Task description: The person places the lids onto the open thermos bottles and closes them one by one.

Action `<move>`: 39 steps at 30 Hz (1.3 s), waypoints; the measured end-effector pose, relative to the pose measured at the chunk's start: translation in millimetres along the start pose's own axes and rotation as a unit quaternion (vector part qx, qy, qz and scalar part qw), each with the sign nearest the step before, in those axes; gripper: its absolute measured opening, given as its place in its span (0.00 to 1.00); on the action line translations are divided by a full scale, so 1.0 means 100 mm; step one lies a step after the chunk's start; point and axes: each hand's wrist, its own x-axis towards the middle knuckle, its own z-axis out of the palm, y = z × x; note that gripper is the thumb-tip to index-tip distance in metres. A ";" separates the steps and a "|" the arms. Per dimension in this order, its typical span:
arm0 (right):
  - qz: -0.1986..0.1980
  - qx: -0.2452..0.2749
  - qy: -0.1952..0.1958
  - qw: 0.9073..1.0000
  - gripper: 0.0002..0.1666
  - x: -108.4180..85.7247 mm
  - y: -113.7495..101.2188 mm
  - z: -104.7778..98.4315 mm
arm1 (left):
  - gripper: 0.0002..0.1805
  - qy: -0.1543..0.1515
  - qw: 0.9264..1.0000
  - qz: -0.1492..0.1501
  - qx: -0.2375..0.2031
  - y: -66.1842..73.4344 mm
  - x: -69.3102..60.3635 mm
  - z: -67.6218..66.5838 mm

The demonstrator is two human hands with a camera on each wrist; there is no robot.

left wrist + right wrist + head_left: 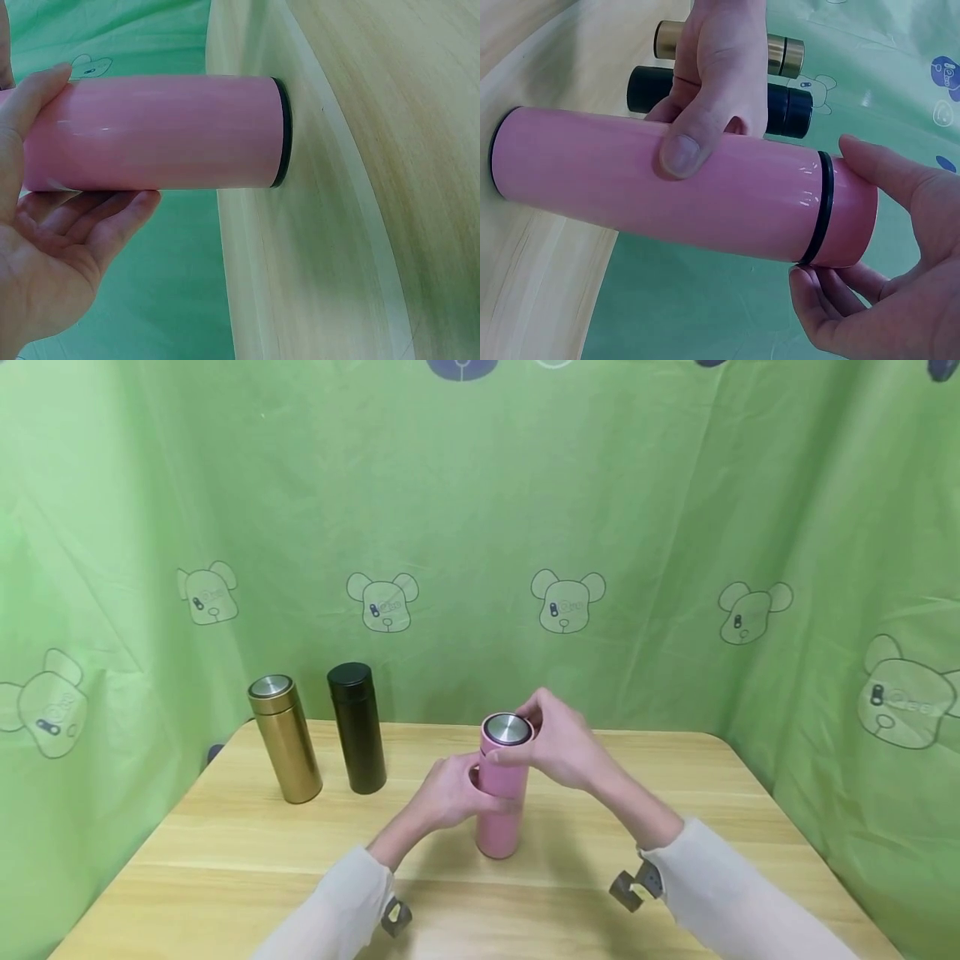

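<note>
A pink thermos flask (498, 833) stands upright at the middle of the wooden table. My left hand (452, 793) grips its body from the left, thumb across the front and the other fingers behind, as the left wrist view also shows. My right hand (558, 745) holds the lid (854, 214) between thumb and fingers at the top. A dark ring parts the lid from the body in the right wrist view, and the lid sits on the flask. The lid's silver top disc (507, 728) faces up.
A gold thermos flask (291, 755) and a black thermos flask (360, 735) stand upright at the back left of the table (645, 893). Green curtain cloth (480, 510) with bear-head prints hangs behind the table and at both sides.
</note>
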 end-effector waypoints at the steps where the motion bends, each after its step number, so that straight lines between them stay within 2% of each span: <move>1: -0.001 0.001 0.000 1.000 0.40 0.00 0.00 0.00 | 0.27 -0.001 1.000 0.000 0.000 0.00 0.00 0.00; 5: -0.010 -0.004 -0.011 1.000 0.42 -0.01 0.02 -0.02 | 0.28 0.000 1.000 -0.002 0.008 0.00 0.00 0.00; 9: -0.014 0.002 -0.050 0.999 0.52 0.00 0.03 -0.06 | 0.29 0.002 1.000 0.000 0.015 0.00 0.00 0.00; 13: -0.006 0.035 -0.086 0.996 0.57 0.00 0.00 -0.13 | 0.26 0.001 1.000 0.003 0.010 0.00 -0.01 0.00; 18: -0.016 0.083 -0.123 0.989 0.53 0.00 -0.04 -0.21 | 0.22 -0.002 1.000 0.002 -0.001 -0.01 0.00 0.01; 22: -0.020 0.081 -0.145 0.986 0.48 0.01 -0.06 -0.22 | 0.24 -0.004 1.000 -0.004 -0.006 0.00 0.00 0.00; 29: 0.001 0.066 -0.138 0.988 0.42 0.03 -0.05 -0.22 | 0.27 -0.010 1.000 -0.007 -0.017 0.01 0.00 0.00; 39: 0.000 0.043 -0.101 0.994 0.38 0.05 -0.02 -0.19 | 0.26 -0.005 1.000 -0.001 -0.009 0.00 0.00 0.00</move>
